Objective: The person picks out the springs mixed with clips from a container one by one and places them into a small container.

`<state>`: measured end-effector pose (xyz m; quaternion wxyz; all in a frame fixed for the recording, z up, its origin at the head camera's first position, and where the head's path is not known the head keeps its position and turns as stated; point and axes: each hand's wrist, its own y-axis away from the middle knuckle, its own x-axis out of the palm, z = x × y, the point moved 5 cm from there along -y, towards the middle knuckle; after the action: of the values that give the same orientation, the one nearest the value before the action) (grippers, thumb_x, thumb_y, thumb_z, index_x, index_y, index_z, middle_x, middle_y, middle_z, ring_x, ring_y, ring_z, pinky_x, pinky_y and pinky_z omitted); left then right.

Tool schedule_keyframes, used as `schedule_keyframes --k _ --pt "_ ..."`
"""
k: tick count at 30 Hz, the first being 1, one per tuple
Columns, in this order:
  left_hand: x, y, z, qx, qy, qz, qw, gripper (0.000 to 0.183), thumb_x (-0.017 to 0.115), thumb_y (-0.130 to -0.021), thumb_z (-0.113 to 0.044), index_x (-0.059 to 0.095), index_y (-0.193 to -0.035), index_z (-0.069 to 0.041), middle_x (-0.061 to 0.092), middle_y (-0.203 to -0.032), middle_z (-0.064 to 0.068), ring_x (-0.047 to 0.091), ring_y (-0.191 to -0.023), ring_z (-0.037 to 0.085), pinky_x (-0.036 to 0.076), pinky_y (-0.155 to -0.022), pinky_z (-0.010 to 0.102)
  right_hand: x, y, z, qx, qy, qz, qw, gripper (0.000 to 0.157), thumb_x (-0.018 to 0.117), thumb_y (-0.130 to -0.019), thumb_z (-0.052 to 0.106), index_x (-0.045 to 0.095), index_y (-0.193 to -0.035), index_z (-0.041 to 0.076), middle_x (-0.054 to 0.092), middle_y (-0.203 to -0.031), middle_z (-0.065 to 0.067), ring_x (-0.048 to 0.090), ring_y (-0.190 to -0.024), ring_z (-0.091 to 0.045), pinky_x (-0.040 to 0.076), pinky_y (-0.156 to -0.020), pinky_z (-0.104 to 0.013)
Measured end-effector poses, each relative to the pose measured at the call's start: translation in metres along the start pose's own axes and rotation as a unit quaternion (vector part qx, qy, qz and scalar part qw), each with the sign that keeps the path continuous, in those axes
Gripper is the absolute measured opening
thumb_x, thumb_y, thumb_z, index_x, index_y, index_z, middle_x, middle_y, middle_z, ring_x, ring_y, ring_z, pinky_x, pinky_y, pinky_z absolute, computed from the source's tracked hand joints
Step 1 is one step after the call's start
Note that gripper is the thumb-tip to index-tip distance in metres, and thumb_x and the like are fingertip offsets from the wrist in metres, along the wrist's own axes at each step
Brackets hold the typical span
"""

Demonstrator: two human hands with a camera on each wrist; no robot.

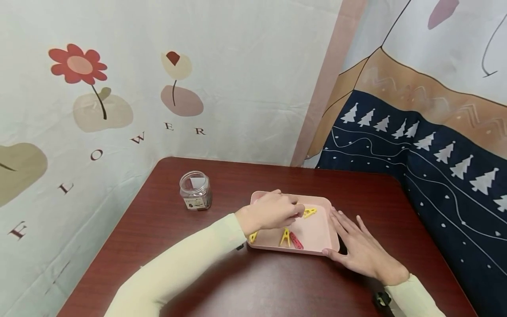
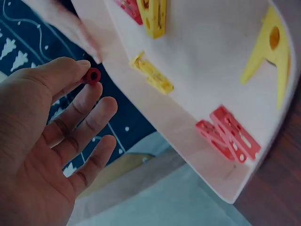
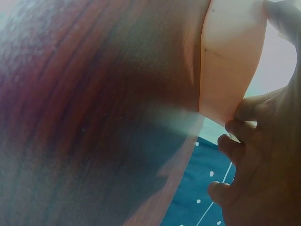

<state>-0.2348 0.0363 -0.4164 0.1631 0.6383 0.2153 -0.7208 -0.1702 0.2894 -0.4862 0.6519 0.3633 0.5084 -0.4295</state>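
A pink tray [image 1: 317, 231] lies on the table with several yellow and red clothespins in it. My left hand [image 1: 273, 211] is over the tray, pinching a small red piece [image 2: 92, 76] between thumb and index finger; its round end has a dark hole. The other fingers are spread. In the left wrist view, a yellow clothespin [image 2: 153, 75], a pair of red clothespins [image 2: 233, 134] and a splayed yellow clothespin [image 2: 270, 52] lie in the tray. My right hand [image 1: 362, 246] rests against the tray's right end, fingers extended along the rim and thumb at the near corner.
A clear, lidless jar [image 1: 196, 191] with a label stands left of the tray. The dark red table [image 1: 222, 281] reaches back to a white printed cloth [image 1: 245, 88]. A navy cloth with trees [image 1: 368, 132] hangs along the right side.
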Motion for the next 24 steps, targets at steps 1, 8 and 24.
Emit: schedule_keyframes --k 1,8,24 --pt "-0.001 0.002 0.003 -0.002 0.004 -0.006 1.0000 0.016 0.079 -0.113 -0.033 0.080 -0.129 -0.031 0.082 -0.120 -0.009 0.080 -0.105 0.010 0.057 -0.088 0.033 0.000 0.000 0.000 0.001 0.000 0.001 1.000 0.109 0.068 -0.103 0.079 0.038 -0.183 0.010 0.030 -0.194 -0.014 0.033 -0.178 -0.045 0.021 -0.139 -0.084" --pt "-0.009 0.026 0.024 -0.030 0.024 -0.040 0.9985 0.015 0.083 -0.110 -0.032 0.080 -0.124 -0.029 0.080 -0.114 -0.006 0.080 -0.104 0.012 0.054 -0.082 0.032 0.001 -0.001 -0.001 0.004 -0.002 0.005 1.000 0.111 0.067 -0.103 0.081 0.035 -0.183 0.011 0.029 -0.194 -0.014 0.033 -0.178 -0.045 0.019 -0.140 -0.083" --pt "-0.016 0.088 0.068 -0.093 0.031 -0.084 0.9917 0.018 0.089 -0.103 -0.026 0.080 -0.119 -0.027 0.075 -0.105 -0.005 0.077 -0.094 0.018 0.057 -0.082 0.038 0.000 0.000 -0.001 0.011 -0.008 0.009 1.000 0.113 0.068 -0.101 0.082 0.035 -0.184 0.012 0.029 -0.195 -0.013 0.032 -0.179 -0.045 0.018 -0.140 -0.084"
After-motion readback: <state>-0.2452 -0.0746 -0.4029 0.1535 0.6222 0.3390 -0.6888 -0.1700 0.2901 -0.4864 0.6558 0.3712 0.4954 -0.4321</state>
